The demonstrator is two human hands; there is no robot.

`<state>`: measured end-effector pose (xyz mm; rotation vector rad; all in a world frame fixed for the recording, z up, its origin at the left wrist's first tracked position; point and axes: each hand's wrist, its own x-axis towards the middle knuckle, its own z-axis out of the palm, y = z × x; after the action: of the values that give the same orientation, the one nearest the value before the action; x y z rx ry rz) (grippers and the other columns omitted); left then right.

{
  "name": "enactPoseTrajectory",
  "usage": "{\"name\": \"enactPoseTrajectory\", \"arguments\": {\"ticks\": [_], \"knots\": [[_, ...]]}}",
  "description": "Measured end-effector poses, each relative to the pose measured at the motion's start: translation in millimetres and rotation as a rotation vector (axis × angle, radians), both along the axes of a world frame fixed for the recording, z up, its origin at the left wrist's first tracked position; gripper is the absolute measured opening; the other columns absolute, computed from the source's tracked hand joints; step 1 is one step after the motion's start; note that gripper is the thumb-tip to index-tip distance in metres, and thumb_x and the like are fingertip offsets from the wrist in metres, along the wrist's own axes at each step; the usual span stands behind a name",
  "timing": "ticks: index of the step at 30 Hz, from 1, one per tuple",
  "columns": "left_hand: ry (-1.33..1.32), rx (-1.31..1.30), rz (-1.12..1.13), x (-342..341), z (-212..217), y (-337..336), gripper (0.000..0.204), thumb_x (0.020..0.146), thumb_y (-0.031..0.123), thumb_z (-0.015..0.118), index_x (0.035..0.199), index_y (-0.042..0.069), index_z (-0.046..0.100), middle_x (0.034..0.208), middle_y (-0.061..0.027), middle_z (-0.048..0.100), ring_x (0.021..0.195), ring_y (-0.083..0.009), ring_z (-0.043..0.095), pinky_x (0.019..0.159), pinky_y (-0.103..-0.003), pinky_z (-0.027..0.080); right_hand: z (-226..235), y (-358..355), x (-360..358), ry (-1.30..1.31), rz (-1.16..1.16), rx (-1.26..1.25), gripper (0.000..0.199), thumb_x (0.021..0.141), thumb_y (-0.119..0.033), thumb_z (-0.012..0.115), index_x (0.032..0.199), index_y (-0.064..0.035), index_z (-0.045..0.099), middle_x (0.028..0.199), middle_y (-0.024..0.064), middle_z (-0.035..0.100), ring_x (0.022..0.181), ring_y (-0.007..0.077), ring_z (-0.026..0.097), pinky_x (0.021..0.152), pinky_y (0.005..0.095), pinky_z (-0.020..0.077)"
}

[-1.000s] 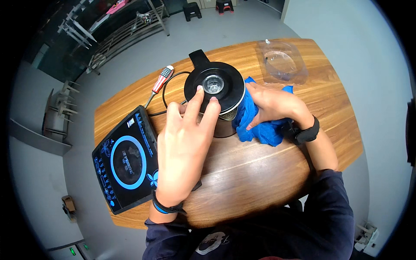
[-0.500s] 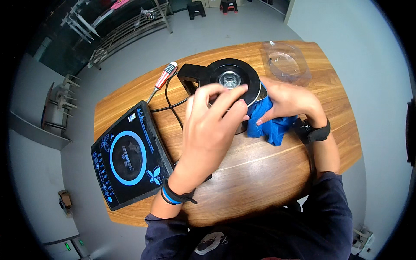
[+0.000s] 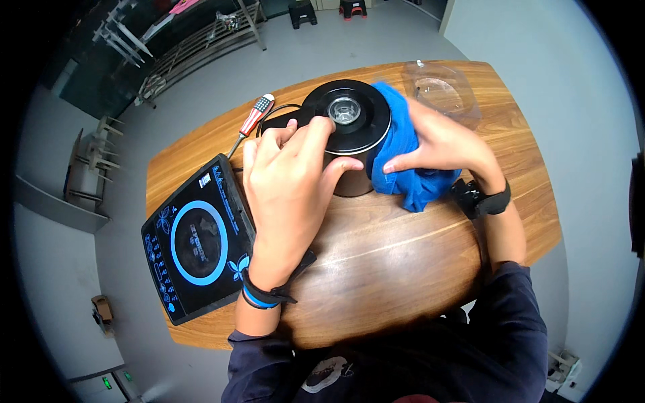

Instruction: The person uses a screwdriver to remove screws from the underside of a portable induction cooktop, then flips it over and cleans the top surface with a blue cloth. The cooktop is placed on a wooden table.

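A dark metallic kettle [image 3: 354, 181] stands on the table, with a round black lid [image 3: 363, 131] and a clear see-through knob [image 3: 345, 111] at its centre. Its black handle is mostly hidden behind my left hand [image 3: 289, 171]. The fingers of that hand curl around the handle side, the index finger at the lid's edge and the thumb against the body. In my right hand [image 3: 443, 142] is a bunched blue cloth [image 3: 403, 144]. That hand presses the cloth to the kettle's right side, thumb toward me and the other fingers partly hidden.
Left of the kettle lies a black induction cooker [image 3: 198, 243] with a blue ring. Behind it rests a screwdriver [image 3: 256, 115] with a flag-patterned handle, near a black cord [image 3: 285, 106]. A clear plastic shell [image 3: 443, 91] sits at the table's far right corner.
My left hand has moved left, off the lid to the handle side. The kettle has shifted slightly away and left. The cloth now reaches higher around its far right side.
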<state>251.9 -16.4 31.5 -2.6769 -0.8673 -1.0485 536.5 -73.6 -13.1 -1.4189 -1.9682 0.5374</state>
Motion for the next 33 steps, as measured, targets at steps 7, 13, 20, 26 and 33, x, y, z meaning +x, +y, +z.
{"name": "enactPoseTrajectory", "arguments": {"ticks": [7, 13, 20, 26, 33], "knots": [[0.028, -0.052, -0.061, -7.3, 8.0, 1.3, 0.043, 0.082, 0.026, 0.093, 0.119, 0.011, 0.076, 0.136, -0.0056, 0.076, 0.113, -0.0295, 0.072, 0.101, -0.045, 0.05, -5.7, -6.1, -6.9, -0.17, -0.059, -0.186, 0.113, 0.085, -0.053, 0.095, 0.166, 0.0038, 0.041, 0.141, 0.035, 0.07, 0.13, 0.0493, 0.07, 0.113, 0.0508, 0.0563], [0.051, -0.148, -0.078, -16.9, 6.5, 9.3, 0.042, 0.092, 0.007, 0.086, 0.131, 0.011, 0.073, 0.152, -0.0188, 0.067, 0.139, -0.041, 0.065, 0.115, -0.052, 0.053, 19.3, -6.9, -8.9, -0.332, -0.167, -0.303, 0.073, 0.094, -0.05, 0.088, 0.136, 0.0059, 0.067, 0.099, 0.0312, 0.08, 0.093, 0.0498, 0.078, 0.088, 0.0498, 0.0631], [0.087, -0.086, -0.033, -14.0, 0.1, 6.7, 0.041, 0.098, 0.016, 0.083, 0.136, 0.013, 0.07, 0.148, -0.0219, 0.07, 0.135, -0.0486, 0.067, 0.111, -0.054, 0.059, 20.0, -2.3, 13.0, -0.147, -0.434, -0.14, 0.051, 0.102, -0.046, 0.076, 0.135, -0.0067, 0.074, 0.117, 0.0272, 0.082, 0.11, 0.0461, 0.079, 0.098, 0.0512, 0.0624], [0.146, -0.034, 0.052, -13.3, 9.2, -1.6, 0.04, 0.096, 0.025, 0.085, 0.133, 0.012, 0.075, 0.137, -0.017, 0.078, 0.122, -0.044, 0.074, 0.099, -0.049, 0.064, -4.8, 4.3, 2.8, -0.268, -0.055, -0.46, 0.08, 0.097, -0.069, 0.078, 0.133, 0.0021, 0.074, 0.12, 0.0313, 0.08, 0.114, 0.0454, 0.078, 0.103, 0.0486, 0.0603], [0.03, -0.082, -0.029, -24.5, 10.5, 4.9, 0.035, 0.096, 0.021, 0.089, 0.13, 0.013, 0.085, 0.103, -0.0143, 0.083, 0.08, -0.0314, 0.069, 0.077, -0.042, 0.058, 18.1, -18.6, -10.8, -0.116, -0.139, -0.025, 0.103, 0.088, -0.058, 0.093, 0.16, 0.0035, 0.052, 0.138, 0.032, 0.074, 0.129, 0.0457, 0.074, 0.111, 0.0505, 0.0576]]}}
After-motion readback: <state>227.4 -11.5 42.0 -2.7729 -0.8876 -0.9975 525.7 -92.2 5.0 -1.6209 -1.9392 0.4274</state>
